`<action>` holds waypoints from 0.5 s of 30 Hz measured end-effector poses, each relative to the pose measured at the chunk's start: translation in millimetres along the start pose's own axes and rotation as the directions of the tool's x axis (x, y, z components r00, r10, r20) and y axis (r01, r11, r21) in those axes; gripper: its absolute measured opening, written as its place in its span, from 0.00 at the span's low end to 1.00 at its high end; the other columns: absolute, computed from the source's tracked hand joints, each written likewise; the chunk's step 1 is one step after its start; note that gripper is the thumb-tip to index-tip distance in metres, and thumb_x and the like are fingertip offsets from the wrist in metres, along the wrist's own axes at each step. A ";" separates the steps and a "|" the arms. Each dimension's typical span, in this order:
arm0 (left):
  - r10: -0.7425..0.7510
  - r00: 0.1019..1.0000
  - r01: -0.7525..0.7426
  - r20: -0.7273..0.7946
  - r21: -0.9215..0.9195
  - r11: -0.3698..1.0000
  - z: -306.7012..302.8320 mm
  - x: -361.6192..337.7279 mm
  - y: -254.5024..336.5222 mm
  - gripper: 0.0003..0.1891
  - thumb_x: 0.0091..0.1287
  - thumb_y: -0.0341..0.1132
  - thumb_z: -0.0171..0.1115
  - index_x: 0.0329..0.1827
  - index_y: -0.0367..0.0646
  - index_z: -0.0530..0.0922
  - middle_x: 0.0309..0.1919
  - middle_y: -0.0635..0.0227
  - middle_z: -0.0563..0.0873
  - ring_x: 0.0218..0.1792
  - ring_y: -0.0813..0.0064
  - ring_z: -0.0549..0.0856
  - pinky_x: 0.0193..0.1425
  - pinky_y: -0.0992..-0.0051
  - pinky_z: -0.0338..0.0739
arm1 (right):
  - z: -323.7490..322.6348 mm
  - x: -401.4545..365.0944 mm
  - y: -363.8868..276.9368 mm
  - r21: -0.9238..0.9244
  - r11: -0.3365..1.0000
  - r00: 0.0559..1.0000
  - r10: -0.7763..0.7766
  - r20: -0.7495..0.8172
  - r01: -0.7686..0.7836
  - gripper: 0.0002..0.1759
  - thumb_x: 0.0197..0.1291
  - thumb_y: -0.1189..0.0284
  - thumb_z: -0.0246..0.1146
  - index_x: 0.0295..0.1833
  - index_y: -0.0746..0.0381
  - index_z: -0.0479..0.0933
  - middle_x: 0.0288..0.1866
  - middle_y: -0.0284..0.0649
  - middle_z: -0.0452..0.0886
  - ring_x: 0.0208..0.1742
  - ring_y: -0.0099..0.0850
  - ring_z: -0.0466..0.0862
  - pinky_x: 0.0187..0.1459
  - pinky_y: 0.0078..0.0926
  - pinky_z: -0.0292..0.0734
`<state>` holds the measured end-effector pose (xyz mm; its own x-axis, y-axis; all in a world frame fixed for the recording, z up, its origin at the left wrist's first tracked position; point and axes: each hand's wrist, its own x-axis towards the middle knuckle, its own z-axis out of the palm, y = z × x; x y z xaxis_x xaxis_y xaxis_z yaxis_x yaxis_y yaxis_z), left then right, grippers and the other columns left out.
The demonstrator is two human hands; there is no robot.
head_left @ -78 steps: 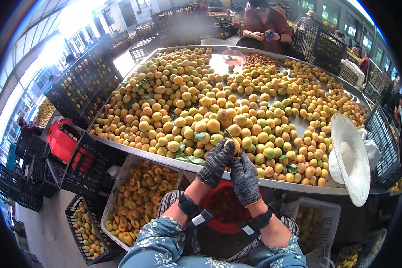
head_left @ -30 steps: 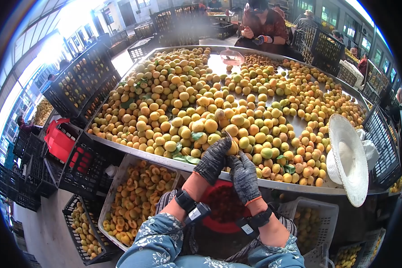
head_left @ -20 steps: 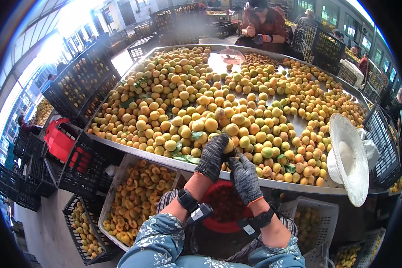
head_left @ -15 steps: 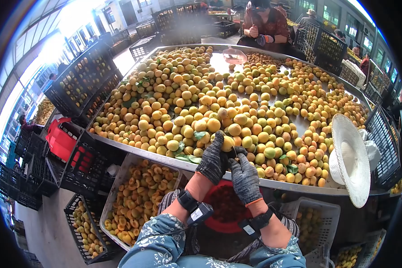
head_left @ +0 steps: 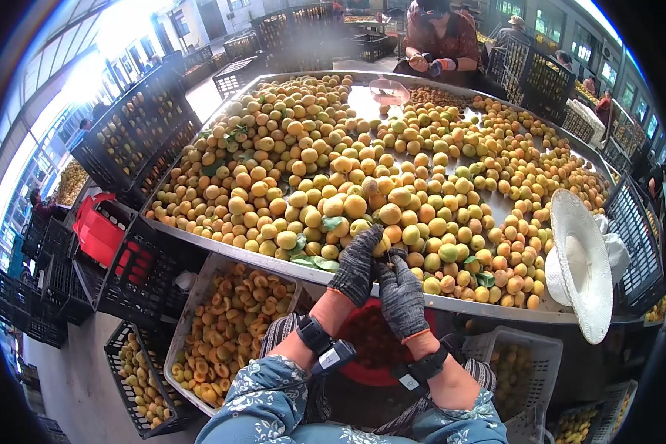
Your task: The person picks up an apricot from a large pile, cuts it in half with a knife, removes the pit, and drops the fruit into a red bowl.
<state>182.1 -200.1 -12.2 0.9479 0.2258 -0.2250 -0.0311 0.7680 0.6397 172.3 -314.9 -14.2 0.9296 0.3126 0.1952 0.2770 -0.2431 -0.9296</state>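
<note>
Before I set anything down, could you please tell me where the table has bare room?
On the table, the clearest patch lies between the pinkish container and the fruit heaped left of it. A narrow gap amid fruit shows left of the straw hat. The near left is crowded.

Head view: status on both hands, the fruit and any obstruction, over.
Left hand gripping a yellow fruit. Right hand close against it, grip unclear. Straw hat off right, clear of both hands.

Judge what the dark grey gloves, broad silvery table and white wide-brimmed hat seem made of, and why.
Dark grey gloves: probably knitted yarn, matte; flecked surface, snug cuffs.
Broad silvery table: likely metal, smooth; bare patches gleam.
White hat: perhaps woven straw or similar fibre, matte; finely textured brim.
</note>
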 end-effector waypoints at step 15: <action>0.112 0.981 -0.145 0.159 0.213 0.966 -2.7 3.2 -15.0 0.11 0.69 0.42 0.56 0.43 0.43 0.77 0.36 0.70 0.81 0.38 0.78 0.80 0.44 0.76 0.77 | -28.9 -1.6 -16.2 0.524 0.783 0.932 0.195 0.304 -0.335 0.10 0.63 0.70 0.59 0.44 0.65 0.77 0.35 0.35 0.80 0.32 0.20 0.75 0.32 0.17 0.71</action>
<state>184.8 -209.3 -24.5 0.9767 0.2120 -0.0319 -0.0998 0.5814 0.8075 173.3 -338.0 9.6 0.8467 0.5236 -0.0940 -0.2217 0.1867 -0.9571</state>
